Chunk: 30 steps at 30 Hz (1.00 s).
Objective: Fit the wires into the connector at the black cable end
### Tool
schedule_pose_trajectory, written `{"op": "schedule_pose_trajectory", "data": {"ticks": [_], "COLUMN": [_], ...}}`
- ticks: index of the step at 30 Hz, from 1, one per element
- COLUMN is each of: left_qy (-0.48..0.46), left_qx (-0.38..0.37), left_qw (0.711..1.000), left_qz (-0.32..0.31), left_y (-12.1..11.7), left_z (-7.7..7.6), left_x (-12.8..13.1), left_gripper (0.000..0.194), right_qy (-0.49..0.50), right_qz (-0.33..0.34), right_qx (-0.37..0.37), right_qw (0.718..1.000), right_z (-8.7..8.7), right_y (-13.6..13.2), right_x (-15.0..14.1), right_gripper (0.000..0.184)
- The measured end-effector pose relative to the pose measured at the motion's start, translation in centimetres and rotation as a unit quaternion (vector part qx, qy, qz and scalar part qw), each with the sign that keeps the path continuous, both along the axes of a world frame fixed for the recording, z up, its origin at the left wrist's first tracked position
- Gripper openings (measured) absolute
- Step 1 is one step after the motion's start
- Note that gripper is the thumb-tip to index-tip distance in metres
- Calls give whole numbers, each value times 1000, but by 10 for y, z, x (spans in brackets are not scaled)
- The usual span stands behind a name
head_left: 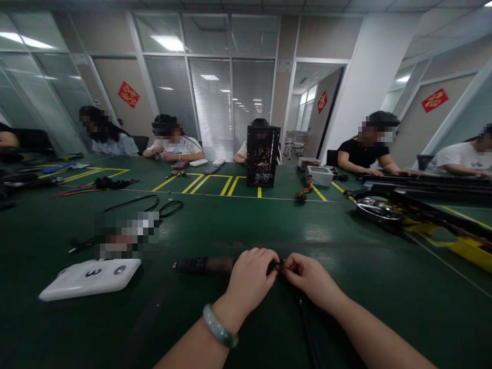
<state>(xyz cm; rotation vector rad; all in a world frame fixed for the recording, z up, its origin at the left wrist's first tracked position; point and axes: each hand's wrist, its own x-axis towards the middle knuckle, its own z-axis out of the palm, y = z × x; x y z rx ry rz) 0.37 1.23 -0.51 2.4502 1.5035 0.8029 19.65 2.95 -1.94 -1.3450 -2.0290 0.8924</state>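
An electric screwdriver (213, 265) with a dark, tapered nose lies across the green table, its tip pointing left. My left hand (251, 274), a jade-coloured bangle (220, 326) on its wrist, is closed round the screwdriver's rear end and hides much of it. Just to the right, my right hand (311, 279) pinches a small dark cable connector (282, 265) against that end. Whether the connector is seated cannot be made out. A black cable (304, 328) runs from below my right hand toward the near edge of the view.
A white case marked 3 (92, 279) lies left, with a black cable (169, 207) behind it. A black computer case (262, 156) stands ahead, near power supplies (320, 176). Metal frames and a silver fan (378, 208) lie right. Several people sit across the green table (200, 328).
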Motion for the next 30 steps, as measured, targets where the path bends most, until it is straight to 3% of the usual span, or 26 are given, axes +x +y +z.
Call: {"op": "schedule_pose_trajectory", "data": {"ticks": [6,15,30], "left_qy": [7,3,14], "left_qx": [-3,1,7], "left_qw": [1000,1000,1000], "left_qz": [-5,5,-6], "left_y": [0,0,2], "left_z": [0,-1,-1], "left_x": [-1,0,0], "left_gripper": [10,19,10], "right_qy": [11,14,-6], "right_qz": [11,-1,9], "right_qx": [0,12,-5], "right_qw": [1000,1000,1000], "right_z": [2,-2,3], "right_y": [-3,0,-4], "right_x": [-3,-1,-5], "right_gripper": [6,5,9]}}
